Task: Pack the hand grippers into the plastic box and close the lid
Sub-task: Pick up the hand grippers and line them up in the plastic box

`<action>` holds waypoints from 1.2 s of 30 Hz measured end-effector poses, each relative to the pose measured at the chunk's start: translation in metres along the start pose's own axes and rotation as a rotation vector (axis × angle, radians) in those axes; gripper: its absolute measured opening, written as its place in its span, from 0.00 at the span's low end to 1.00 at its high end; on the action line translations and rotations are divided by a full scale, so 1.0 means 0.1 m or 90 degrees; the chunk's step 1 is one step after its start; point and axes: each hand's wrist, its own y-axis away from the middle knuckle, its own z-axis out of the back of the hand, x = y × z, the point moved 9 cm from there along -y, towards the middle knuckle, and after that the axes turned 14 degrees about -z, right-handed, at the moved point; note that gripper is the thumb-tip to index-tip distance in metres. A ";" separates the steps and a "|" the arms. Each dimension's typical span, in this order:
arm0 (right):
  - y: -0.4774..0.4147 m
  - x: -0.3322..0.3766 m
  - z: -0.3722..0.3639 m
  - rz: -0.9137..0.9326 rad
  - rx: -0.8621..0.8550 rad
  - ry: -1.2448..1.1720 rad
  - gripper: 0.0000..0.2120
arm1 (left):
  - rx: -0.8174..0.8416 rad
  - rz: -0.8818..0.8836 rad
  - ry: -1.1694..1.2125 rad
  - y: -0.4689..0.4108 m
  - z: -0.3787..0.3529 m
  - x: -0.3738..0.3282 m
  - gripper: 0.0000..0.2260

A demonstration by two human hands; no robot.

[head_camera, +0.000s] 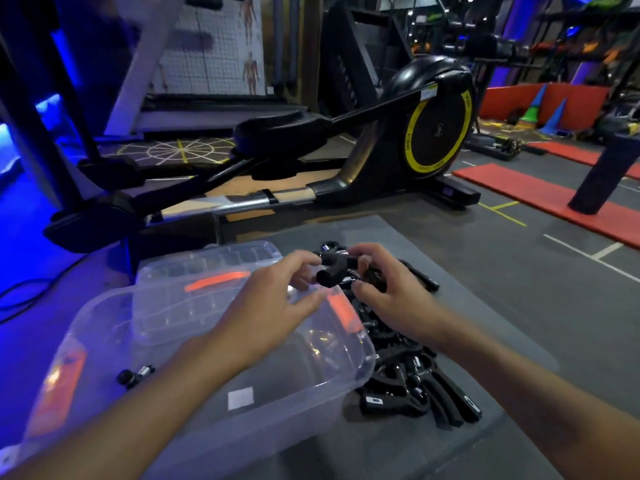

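A grey surface (467, 258) carries an open clear plastic box (294, 410) with one loose gripper (135, 375) lying inside it at the left. Just right of the box sits a pile of hand grippers (419, 389). Over the box's far right corner the right hand (391, 299) pinches a held gripper (337, 266). The left hand (273, 306) has half-curled fingertips at its handles, grip unclear. The lid (214, 258) lies behind the box. Beyond stand an elliptical trainer (436, 129) and red floor mats (540, 195)
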 end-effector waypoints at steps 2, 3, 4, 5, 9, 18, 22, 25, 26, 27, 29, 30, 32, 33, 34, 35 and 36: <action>-0.05 0.15 -0.18 0.011 0.022 -0.013 0.16 | -0.034 0.022 0.007 0.04 0.18 0.05 0.14; -0.07 0.21 -0.27 0.012 0.038 -0.018 0.16 | -0.045 0.028 0.007 0.07 0.26 0.07 0.14; -0.09 0.26 -0.37 0.014 0.056 -0.028 0.16 | -0.054 0.031 0.007 0.10 0.33 0.09 0.13; -0.12 0.30 -0.47 0.015 0.075 -0.040 0.15 | -0.064 0.034 0.005 0.13 0.41 0.12 0.12; -0.18 0.49 -0.81 0.024 0.118 -0.053 0.12 | -0.122 0.043 -0.020 0.26 0.73 0.25 0.10; -0.24 0.83 -1.34 0.004 0.237 0.000 0.12 | -0.149 0.034 -0.081 0.43 1.28 0.45 0.07; -0.43 0.84 -1.44 -0.028 0.282 0.023 0.14 | -0.100 0.038 -0.128 0.45 1.43 0.57 0.07; -0.63 0.73 -1.54 -0.055 0.269 0.042 0.16 | -0.019 0.015 -0.179 0.46 1.45 0.61 0.07; -0.68 0.69 -1.59 -0.055 0.262 0.071 0.18 | 0.008 0.002 -0.203 0.46 1.44 0.62 0.07; -0.73 0.65 -1.66 -0.054 0.263 0.097 0.19 | 0.028 -0.012 -0.224 0.46 1.44 0.61 0.06; -0.80 0.61 -1.81 -0.055 0.277 0.105 0.22 | 0.048 -0.034 -0.248 0.46 1.44 0.59 0.06; -0.83 0.60 -1.88 -0.059 0.288 0.095 0.24 | 0.055 -0.041 -0.254 0.47 1.44 0.58 0.06; -0.88 0.61 -2.02 -0.069 0.314 0.072 0.25 | 0.072 -0.048 -0.267 0.48 1.43 0.58 0.07; -0.90 0.63 -2.08 -0.069 0.328 0.058 0.24 | 0.077 -0.052 -0.270 0.49 1.43 0.57 0.07; -0.92 0.65 -2.13 -0.067 0.341 0.043 0.21 | 0.077 -0.060 -0.273 0.50 1.44 0.56 0.08; -0.95 0.67 -2.18 -0.066 0.349 0.024 0.20 | 0.077 -0.067 -0.277 0.51 1.45 0.55 0.08; -0.96 0.68 -2.21 -0.067 0.355 0.009 0.19 | 0.076 -0.070 -0.283 0.52 1.46 0.55 0.08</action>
